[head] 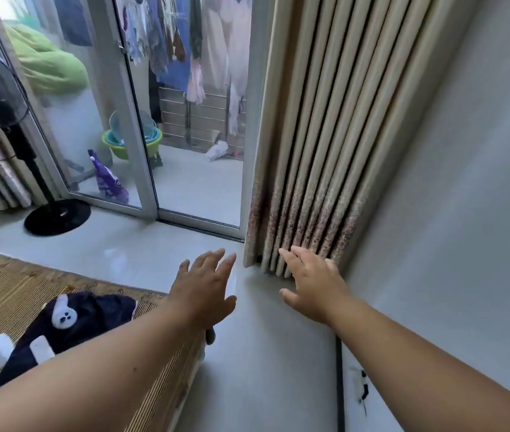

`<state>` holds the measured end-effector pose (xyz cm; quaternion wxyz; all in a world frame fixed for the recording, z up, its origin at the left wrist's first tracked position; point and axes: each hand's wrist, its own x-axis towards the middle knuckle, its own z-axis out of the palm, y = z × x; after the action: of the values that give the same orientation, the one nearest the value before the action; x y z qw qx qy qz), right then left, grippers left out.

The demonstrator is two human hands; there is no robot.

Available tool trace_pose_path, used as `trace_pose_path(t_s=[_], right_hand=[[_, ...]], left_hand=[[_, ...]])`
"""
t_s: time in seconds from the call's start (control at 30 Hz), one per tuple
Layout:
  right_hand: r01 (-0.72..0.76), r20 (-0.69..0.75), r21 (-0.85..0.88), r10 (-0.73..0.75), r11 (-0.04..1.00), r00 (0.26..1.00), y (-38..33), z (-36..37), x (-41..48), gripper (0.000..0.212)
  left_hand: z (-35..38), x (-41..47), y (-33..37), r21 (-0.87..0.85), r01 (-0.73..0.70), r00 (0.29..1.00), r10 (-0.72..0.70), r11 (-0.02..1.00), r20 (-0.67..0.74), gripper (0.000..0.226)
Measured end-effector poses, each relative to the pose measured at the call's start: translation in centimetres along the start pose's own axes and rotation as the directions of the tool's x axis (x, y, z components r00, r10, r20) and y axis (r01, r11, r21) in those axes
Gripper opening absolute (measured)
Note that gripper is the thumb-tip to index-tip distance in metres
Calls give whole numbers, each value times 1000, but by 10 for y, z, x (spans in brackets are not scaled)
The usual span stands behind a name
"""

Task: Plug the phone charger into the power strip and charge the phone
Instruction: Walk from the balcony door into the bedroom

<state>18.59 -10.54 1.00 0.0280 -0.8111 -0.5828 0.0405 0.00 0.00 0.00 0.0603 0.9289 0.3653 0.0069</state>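
Above the pale floor (247, 353), your left hand (204, 291) and right hand (313, 285) spread open, empty. A white wall socket (360, 388) sits near right, below your right forearm; charger and phone unseen.

Light: bright, soft daylight, entering through the white-framed sliding glass door (141, 126).
Glare: pale sheen on the glossy grey floor tiles (116, 254) just inside the door.
Shadows: faint, soft-edged under both forearms; dark folds in the pleated beige curtain (319, 135).
Sharpness: slightly soft overall; hanging laundry (185, 42) behind the glass hazy and smeared.
Distortion: wide-angle bending, door frame and plain grey wall (465, 182) leaning outward toward the edges.
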Motion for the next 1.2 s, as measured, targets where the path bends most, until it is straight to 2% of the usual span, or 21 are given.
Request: trace_pose_path(t_s=[0.07, 0.17, 0.33, 0.43, 0.57, 0.73, 0.93, 1.07, 1.2], right_hand=[[-29, 14, 48, 28, 998, 1000, 5, 3, 35, 75], [-55, 49, 72, 52, 996, 997, 13, 5, 80, 70], [-26, 98, 77, 19, 997, 995, 39, 8, 156, 67], [-3, 108, 97, -7, 995, 994, 60, 7, 216, 68], [108, 123, 83, -117, 991, 985, 86, -7, 310, 68], [258, 143, 74, -267, 963, 953, 107, -33, 429, 65], [389, 118, 76, -396, 918, 911, 77, -45, 544, 65], [497, 109, 93, -505, 863, 856, 35, -37, 606, 62], [577, 117, 105, -586, 810, 802, -17, -22, 669, 62]], left_hand=[[-2, 34, -16, -46, 16, 1000, -16, 999, -5, 79], [-5, 82, -35, -27, 2, 1000, -1, 1000, 17, 76], [2, 158, -55, -35, 2, 996, 1, 999, 89, 72], [4, 212, -66, -29, 26, 996, -23, 999, 81, 72], [-4, 290, -86, -43, 115, 991, -111, 992, 72, 70], [-23, 371, -106, -123, 302, 953, -299, 945, 36, 68], [-44, 428, -141, -257, 482, 860, -509, 837, -45, 66], [-54, 452, -186, -262, 557, 801, -593, 788, -80, 66], [-49, 467, -247, -258, 631, 747, -663, 731, -50, 65]])
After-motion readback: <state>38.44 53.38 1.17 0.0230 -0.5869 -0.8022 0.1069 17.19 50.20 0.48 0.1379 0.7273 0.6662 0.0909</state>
